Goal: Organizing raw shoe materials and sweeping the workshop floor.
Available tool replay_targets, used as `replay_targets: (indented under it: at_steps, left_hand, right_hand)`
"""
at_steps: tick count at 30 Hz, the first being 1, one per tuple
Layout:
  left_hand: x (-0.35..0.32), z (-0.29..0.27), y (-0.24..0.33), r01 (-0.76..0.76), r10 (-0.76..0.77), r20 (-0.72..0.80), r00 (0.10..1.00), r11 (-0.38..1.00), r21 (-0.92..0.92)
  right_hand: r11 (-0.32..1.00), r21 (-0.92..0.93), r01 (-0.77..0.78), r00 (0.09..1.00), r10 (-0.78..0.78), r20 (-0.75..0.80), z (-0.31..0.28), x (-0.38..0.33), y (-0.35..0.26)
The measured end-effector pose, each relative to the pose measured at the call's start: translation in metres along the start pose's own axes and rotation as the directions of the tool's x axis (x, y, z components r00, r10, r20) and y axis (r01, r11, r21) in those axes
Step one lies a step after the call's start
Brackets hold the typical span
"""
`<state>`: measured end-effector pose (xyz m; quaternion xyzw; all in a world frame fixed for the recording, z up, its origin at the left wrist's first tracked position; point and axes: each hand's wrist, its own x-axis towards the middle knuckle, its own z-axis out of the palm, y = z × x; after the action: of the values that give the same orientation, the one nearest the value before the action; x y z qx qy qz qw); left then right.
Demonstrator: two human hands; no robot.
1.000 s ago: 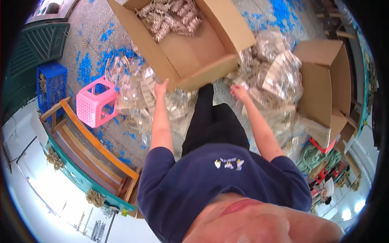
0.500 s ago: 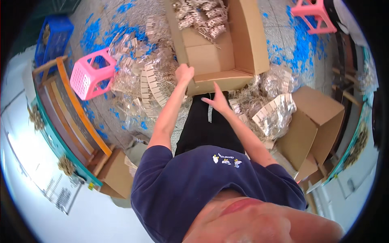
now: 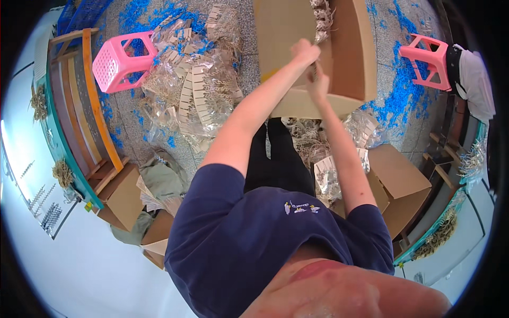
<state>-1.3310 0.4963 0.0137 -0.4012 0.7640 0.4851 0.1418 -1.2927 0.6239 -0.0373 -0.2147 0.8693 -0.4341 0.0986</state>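
- Our left hand (image 3: 306, 52), upper centre, is curled within the open box (image 3: 350, 50); we cannot tell whether it grips anything.
- Our right hand (image 3: 318, 85), just below it, is partly closed; we cannot make out what, if anything, it holds.
- The box fills the top centre, pale bundles (image 3: 321, 24) inside.
- At upper left, we see wrapped packs (image 3: 199, 98) beside a pink stool (image 3: 108, 66).

The carton (image 3: 286, 37) is at the top centre of the frame, with bundles (image 3: 322, 20) in it. At its left lie bags (image 3: 197, 95), then a stool (image 3: 107, 64); a second stool (image 3: 439, 61) is at upper right.
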Motion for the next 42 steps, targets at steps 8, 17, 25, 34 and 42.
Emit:
replay_targets:
  at_steps: [8, 17, 25, 34, 42]
  left_hand:
    - [-0.043, 0.107, 0.089, 0.162, 0.305, 0.367, 0.879, 0.533, -0.831]
    - [-0.184, 0.075, -0.253, -0.253, 0.281, 0.230, 0.932, 0.956, -0.146]
    - [-0.393, -0.181, -0.509, 0.282, 0.024, -0.364, 0.931, 0.584, 0.761]
    - [-0.307, -0.110, -0.424, -0.181, 0.075, 0.235, 0.969, 0.862, 0.473]
    - [-0.067, -0.229, -0.337, 0.377, -0.376, 0.123, 0.918, 0.926, 0.012]
  right_hand:
    - [0.985, -0.168, -0.037, 0.999, 0.032, -0.032, -0.186, 0.028, 0.070]
    - [0.942, -0.271, -0.201, 0.940, 0.107, -0.325, -0.261, 0.002, 0.234]
    - [0.318, -0.946, 0.055, 0.864, 0.460, 0.205, -0.168, -0.120, 0.258]
    - [0.618, 0.184, -0.764, 0.630, 0.655, 0.417, 0.053, -0.043, 0.007]
    - [0.893, -0.088, -0.441, 0.708, 0.407, 0.577, 0.044, 0.222, -0.059]
